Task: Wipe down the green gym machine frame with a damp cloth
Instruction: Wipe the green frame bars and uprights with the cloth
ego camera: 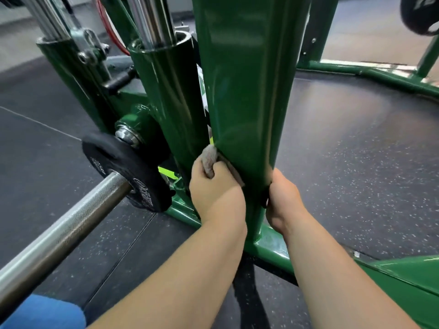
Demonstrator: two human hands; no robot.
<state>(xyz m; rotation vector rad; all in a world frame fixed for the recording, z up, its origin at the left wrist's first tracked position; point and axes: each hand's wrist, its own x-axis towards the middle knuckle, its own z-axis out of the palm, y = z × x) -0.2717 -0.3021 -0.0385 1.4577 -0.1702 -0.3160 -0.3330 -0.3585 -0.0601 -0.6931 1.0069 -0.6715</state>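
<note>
A glossy green upright post (pixel 247 91) of the gym machine frame rises in the middle of the view and joins a green base bar (pixel 270 248) on the floor. My left hand (pixel 213 188) grips a crumpled grey cloth (pixel 209 160) and presses it against the post's lower left edge. On the post's lower right side my right hand (pixel 283 200) holds the post, its fingers curled round the back, next to a small black part. The fingertips are hidden behind the post.
A steel barbell (pixel 54 236) with a black weight plate (pixel 126 172) juts in from the lower left. Green sleeves holding chrome rods (pixel 152 22) stand behind the post. Speckled black rubber floor (pixel 356 150) lies to the right. Another green base bar (pixel 380 76) runs at the back right.
</note>
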